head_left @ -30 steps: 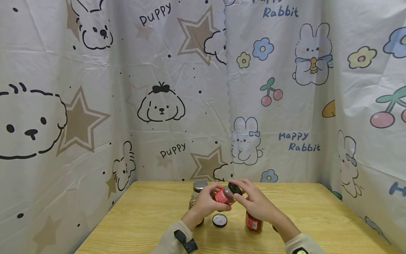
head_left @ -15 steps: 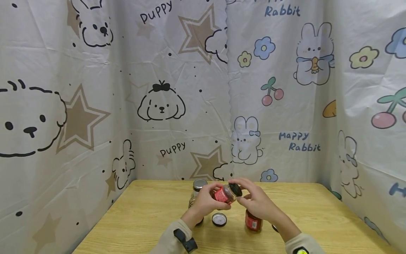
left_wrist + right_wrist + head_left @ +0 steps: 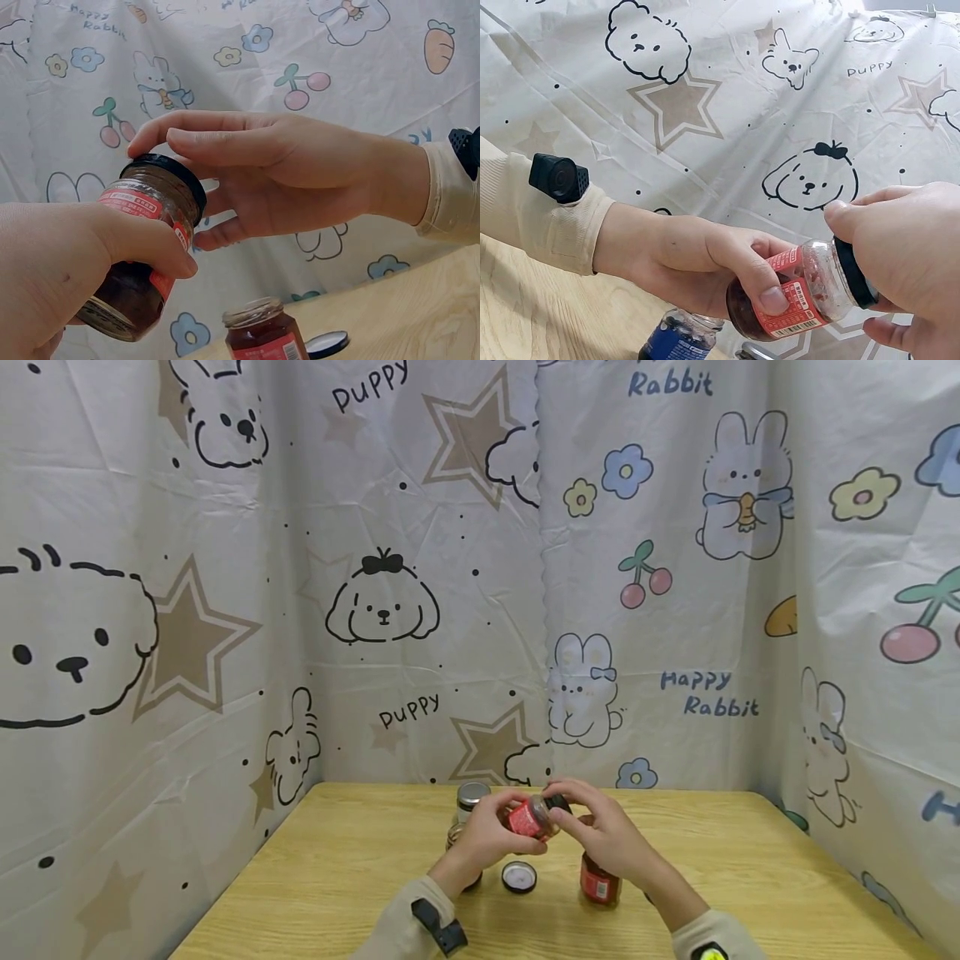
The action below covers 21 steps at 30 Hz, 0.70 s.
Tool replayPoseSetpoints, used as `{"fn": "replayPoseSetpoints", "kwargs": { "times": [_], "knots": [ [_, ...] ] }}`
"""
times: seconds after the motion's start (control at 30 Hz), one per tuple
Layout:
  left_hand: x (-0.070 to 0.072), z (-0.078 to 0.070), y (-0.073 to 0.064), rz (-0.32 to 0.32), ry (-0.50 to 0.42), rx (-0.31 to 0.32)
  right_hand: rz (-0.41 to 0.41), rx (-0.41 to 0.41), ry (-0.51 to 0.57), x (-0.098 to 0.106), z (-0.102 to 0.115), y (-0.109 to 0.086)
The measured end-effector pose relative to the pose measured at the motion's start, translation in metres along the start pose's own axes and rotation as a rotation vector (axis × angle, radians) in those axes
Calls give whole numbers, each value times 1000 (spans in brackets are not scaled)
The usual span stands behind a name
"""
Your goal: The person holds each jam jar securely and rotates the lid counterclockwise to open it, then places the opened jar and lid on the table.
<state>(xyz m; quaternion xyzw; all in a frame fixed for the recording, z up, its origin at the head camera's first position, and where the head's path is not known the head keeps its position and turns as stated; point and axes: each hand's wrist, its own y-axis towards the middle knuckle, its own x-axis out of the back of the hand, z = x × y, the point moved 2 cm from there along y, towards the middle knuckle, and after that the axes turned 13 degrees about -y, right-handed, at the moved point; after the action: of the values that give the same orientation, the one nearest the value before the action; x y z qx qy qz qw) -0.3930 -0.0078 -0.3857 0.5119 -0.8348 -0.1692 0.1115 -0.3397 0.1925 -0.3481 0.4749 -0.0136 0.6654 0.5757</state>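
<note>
Gripping a tilted jar (image 3: 804,300) above the table (image 3: 322,868), the left hand (image 3: 486,839) is pointing the jar's long axis up toward the right hand (image 3: 609,835), whose nearer fingers are holding the black lid (image 3: 854,274).

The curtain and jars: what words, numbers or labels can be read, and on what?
"puppy": on the curtain.
"Happy Rabbit": on the curtain.
"H", rest cut off: curtain's right edge.
Held jar, standing red-labelled jar, blue-labelled jar, silver-lidded jar: print too small or blurred to read.
</note>
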Motion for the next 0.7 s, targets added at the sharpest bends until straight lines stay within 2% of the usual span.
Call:
{"fn": "replayPoseSetpoints", "kwargs": {
  "times": [0.33,0.53,0.7],
  "knots": [
    [-1,1,0,15,-1,-3,-15,63,-13,-1,0,0],
    [0,2,0,10,-40,0,-17,39,-85,1,2,-1],
    [-1,1,1,19,-58,-2,-18,11,-85,4,1,-2]
  ]
}}
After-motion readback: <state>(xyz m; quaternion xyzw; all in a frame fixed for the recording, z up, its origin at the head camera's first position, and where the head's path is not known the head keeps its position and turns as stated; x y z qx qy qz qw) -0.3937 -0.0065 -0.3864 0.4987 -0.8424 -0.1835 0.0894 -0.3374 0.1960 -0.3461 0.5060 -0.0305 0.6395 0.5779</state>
